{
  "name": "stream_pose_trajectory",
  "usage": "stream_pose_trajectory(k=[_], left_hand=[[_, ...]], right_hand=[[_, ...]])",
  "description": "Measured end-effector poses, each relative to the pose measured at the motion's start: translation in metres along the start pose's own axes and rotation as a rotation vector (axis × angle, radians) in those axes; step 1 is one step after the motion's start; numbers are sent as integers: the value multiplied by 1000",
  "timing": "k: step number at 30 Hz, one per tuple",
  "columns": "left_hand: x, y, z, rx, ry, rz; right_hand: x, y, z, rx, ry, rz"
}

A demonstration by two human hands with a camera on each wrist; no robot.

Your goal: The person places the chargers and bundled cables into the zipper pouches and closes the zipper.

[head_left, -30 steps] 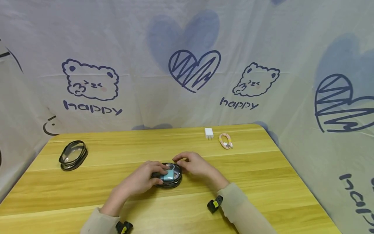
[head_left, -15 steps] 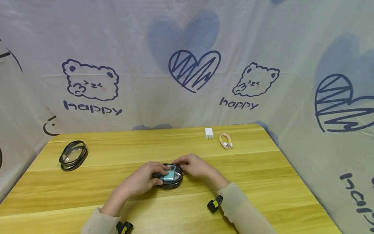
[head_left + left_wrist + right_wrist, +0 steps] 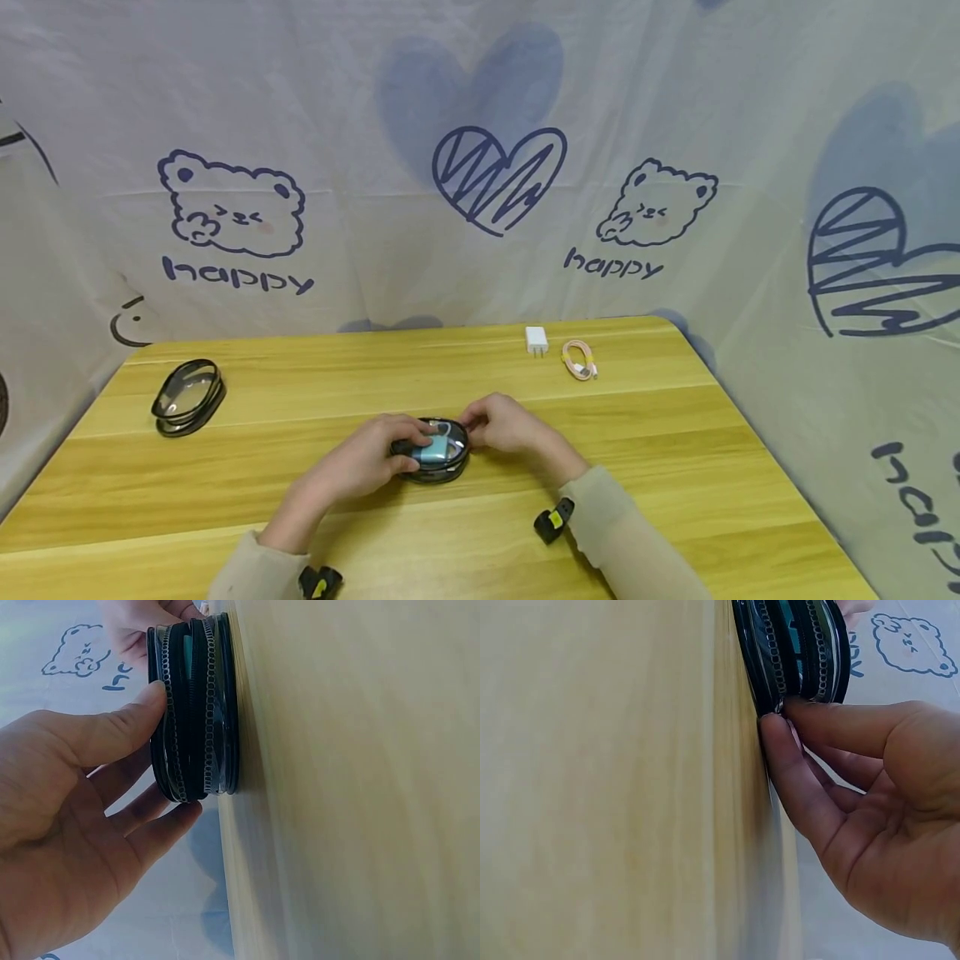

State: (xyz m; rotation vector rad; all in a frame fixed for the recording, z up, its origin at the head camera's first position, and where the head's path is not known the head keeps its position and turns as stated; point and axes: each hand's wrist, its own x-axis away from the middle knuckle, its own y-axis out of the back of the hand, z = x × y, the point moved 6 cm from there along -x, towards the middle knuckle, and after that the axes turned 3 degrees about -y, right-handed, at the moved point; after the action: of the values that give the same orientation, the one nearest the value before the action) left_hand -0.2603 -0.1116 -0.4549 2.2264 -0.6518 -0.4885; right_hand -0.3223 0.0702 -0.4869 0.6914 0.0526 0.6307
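A small clear pouch with black trim and a zip lies on the wooden table between both hands. Through its top shows a light-blue block, with a pale cable beside it. My left hand grips the pouch from the left, fingers over its top; in the left wrist view the thumb presses one face. At the pouch's right end, my right hand pinches the small metal zip pull between thumb and forefinger. Parted zip teeth run along the pouch's side.
Another clear, black-trimmed pouch sits at the table's left. Toward the back right lie a white plug charger and a coiled pink cable with yellow ties. A printed cloth hangs behind the table.
My right hand's fingers have drawn in from a looser spread and now pinch at the pouch's right end. The left hand and pouch have barely shifted.
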Motion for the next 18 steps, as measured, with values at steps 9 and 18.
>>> stream_pose_trajectory(k=[9, 18], left_hand=[[0, 0, -1, -12, 4, 2], [0, -2, -3, -33, 22, 15]], right_hand=[[2, -2, -1, -65, -49, 16], [2, -2, -1, -47, -53, 9]])
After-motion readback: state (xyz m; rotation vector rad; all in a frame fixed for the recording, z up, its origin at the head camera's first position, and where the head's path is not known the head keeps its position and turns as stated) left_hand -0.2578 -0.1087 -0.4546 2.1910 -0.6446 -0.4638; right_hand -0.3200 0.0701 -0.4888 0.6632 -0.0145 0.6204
